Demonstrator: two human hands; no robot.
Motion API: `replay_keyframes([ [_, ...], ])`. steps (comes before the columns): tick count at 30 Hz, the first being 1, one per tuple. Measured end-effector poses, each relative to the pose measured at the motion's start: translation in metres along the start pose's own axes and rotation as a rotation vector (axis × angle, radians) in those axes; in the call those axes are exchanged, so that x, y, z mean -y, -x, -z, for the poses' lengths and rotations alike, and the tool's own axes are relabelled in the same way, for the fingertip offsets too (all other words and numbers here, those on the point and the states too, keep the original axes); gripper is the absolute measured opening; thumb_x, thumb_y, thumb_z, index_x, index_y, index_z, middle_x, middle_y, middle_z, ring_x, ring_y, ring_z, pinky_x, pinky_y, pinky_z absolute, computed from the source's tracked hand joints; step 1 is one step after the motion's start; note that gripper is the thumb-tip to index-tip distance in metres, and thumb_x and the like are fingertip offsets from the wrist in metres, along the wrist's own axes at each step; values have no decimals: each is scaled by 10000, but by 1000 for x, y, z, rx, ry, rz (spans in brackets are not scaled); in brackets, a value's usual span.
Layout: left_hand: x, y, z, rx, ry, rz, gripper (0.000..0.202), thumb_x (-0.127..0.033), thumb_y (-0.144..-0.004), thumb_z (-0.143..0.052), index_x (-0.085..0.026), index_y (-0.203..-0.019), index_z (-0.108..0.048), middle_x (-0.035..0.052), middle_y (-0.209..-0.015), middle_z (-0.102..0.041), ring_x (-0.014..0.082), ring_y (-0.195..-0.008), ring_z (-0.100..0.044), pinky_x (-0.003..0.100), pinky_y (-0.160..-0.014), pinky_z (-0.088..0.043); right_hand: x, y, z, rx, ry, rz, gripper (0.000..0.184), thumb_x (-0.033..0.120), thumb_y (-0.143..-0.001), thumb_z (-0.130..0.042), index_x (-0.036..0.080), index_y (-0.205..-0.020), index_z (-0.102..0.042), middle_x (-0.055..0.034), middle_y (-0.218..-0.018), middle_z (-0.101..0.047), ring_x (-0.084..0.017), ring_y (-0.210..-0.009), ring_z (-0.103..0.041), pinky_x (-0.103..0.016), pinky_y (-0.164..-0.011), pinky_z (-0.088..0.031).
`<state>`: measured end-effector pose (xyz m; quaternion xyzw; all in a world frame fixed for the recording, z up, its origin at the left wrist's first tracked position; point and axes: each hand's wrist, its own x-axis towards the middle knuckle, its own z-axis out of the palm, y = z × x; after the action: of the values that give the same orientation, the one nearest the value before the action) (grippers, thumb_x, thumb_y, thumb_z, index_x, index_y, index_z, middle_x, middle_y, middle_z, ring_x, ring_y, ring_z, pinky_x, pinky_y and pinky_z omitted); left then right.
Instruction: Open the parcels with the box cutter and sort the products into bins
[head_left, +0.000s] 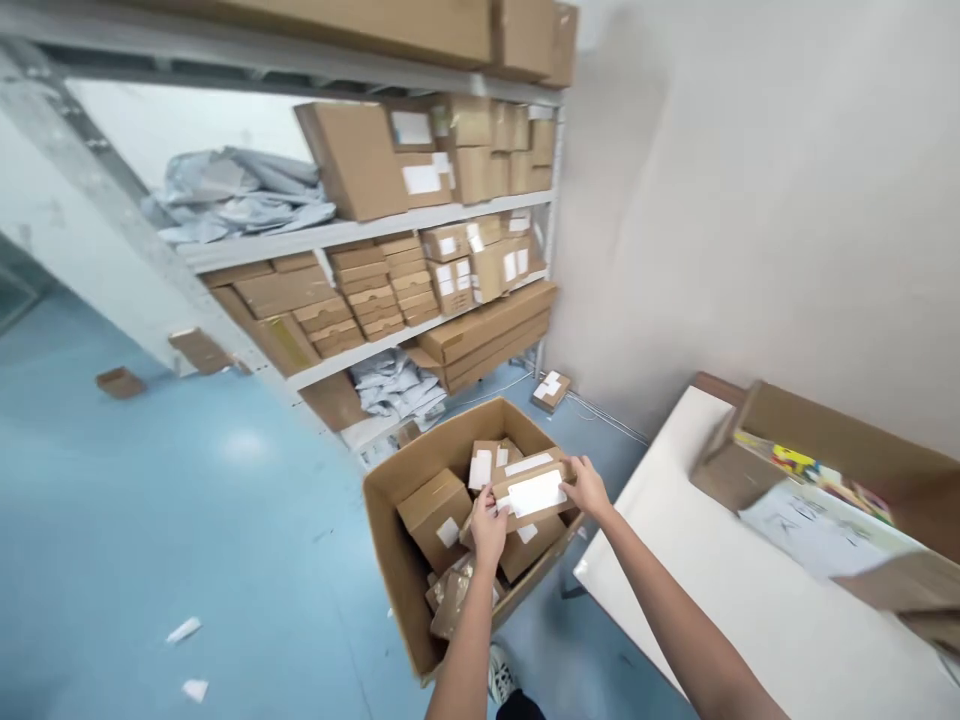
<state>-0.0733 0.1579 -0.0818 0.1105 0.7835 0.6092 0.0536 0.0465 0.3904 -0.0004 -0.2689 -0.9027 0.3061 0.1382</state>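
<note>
Between my two hands is a small brown cardboard box (517, 490) with white labels on its upper faces. My left hand (489, 525) grips its left end, and my right hand (585, 487) pinches its right end. It is held over a large open carton (397, 600) on the floor. Inside that carton lie several smaller parcels, among them a brown box (435, 510) with a white label on the left and a parcel in shiny clear wrap (452, 600) near the front. My forearms and the held box hide part of the contents.
A metal shelf rack (375, 230) full of cardboard boxes and grey bags (240, 190) stands ahead. To the right, a white table (675, 560) bears an open carton (847, 430). A small labelled box (551, 391) lies by the wall; paper scraps (184, 630) are on the blue floor.
</note>
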Motion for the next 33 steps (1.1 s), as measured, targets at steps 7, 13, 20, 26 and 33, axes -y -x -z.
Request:
replay_keyframes([
  [7, -102, 115, -177, 416, -16, -185, 604, -165, -783, -662, -206, -1385, -667, 76, -1062, -703, 215, -1008, -698, 363, -960, -591, -151, 154, 159, -367, -51, -317, 522, 162, -782, -692, 267, -1294, -671, -33, -1154, -587, -209, -1024, -656, -298, -945, -515],
  [13, -143, 230, -314, 732, -102, -256, 624, -172, -792, -670, -216, -1415, -664, 71, -1071, -703, 216, -1019, -701, 362, -1017, -562, -252, 300, 231, -579, -40, -632, 594, 194, -813, -654, 286, -1399, -641, -47, -1192, -588, -215, -1059, -670, -288, -960, -519],
  [20, -126, 309, -383, 1267, -257, -51, 878, -256, -796, -727, -156, -1619, -435, 159, -1416, -681, 283, -1331, -638, 408, -1188, -438, -325, 382, 195, -447, -40, -1024, 707, 368, -844, -713, 238, -1522, -561, -140, -1544, -475, -321, -1340, -571, -375, -1108, -445],
  [26, -99, 318, -381, 1241, -360, -161, 772, -235, -834, -663, -166, -1581, -477, 146, -1649, -480, 284, -1552, -413, 426, -1306, -288, -348, 413, 172, -283, -13, -1042, 820, 408, -813, -785, 276, -1570, -498, -106, -1711, -327, -357, -1478, -419, -432, -1173, -370],
  [33, -97, 301, -394, 1183, -345, -313, 614, -138, -898, -521, -225, -1504, -569, 99, -1516, -605, 240, -1439, -536, 421, -1237, -425, -350, 405, 188, -270, 74, -1053, 848, 462, -782, -846, 236, -1526, -508, -126, -1490, -570, -331, -1326, -525, -397, -1078, -432],
])
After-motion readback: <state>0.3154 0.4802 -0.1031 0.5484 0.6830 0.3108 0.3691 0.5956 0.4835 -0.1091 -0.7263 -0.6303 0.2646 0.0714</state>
